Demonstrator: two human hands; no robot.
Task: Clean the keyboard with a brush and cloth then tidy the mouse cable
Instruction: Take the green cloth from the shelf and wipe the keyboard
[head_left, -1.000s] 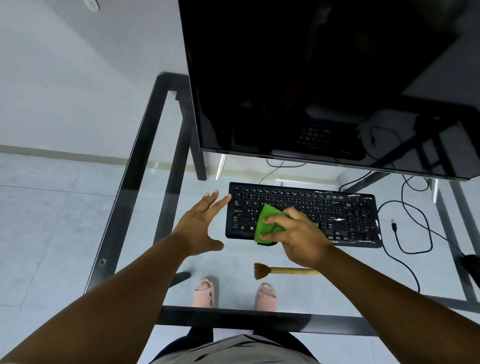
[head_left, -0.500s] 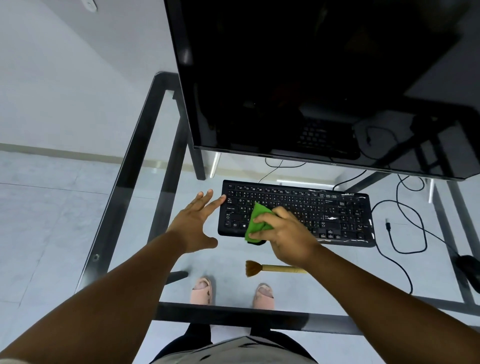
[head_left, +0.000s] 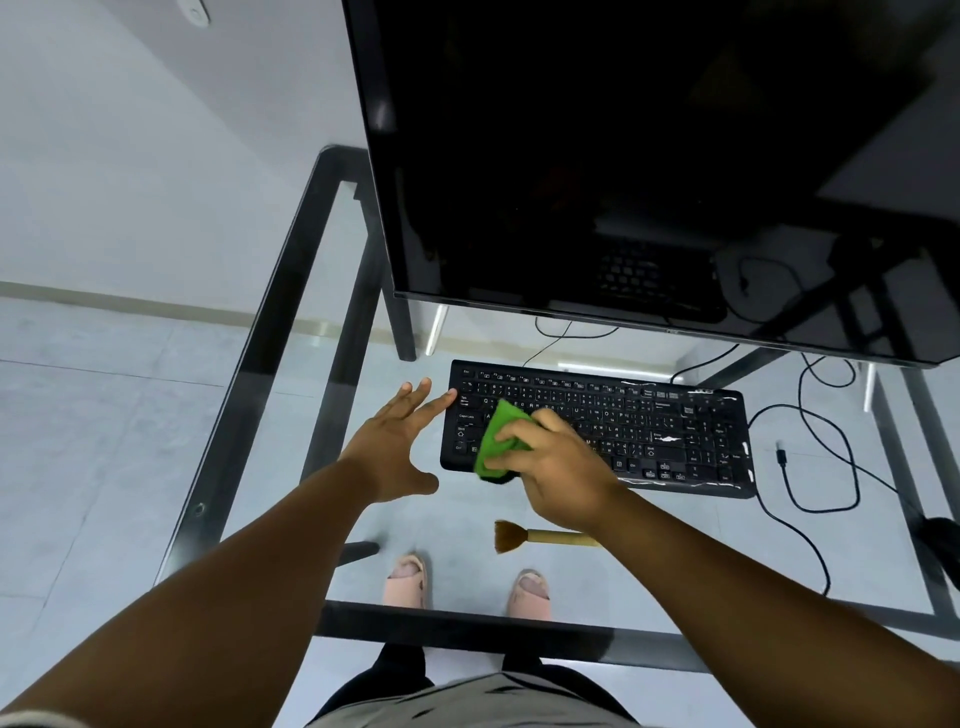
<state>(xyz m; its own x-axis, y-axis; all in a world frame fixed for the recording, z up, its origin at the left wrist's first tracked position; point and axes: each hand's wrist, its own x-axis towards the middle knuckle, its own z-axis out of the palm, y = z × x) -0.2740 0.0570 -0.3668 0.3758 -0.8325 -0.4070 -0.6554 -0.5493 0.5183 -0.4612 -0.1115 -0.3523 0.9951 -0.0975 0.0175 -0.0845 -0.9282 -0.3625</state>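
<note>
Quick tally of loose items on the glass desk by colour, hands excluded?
Black: 3 - keyboard, monitor, mouse at the right edge
Green: 1 - cloth
Tan/brown: 1 - brush
Total: 5

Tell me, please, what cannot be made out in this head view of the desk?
- Black mouse: cut off by the right frame edge.
- Wooden brush: handle end hidden under the right hand's forearm.
- Black keyboard: keys beneath the green cloth covered; legends too small.
</note>
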